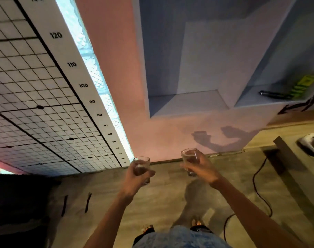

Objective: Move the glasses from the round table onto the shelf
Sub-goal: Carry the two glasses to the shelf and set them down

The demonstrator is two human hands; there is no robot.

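Note:
My left hand [137, 176] grips a clear drinking glass [141, 162], held upright out in front of me. My right hand [202, 168] grips a second clear glass [189, 155] at about the same height, a little to the right. Both arms are stretched forward above the floor. Ahead and higher up, a recessed shelf [186, 102] is set into the pink wall, its bottom board bare. The round table is out of sight.
A second niche [270, 99] to the right holds a dark tool and a yellow-green item. A measuring grid panel [45, 97] with a height scale lines the left wall. A black cable [258, 190] lies on the floor at right, beside a dark low board [287, 154].

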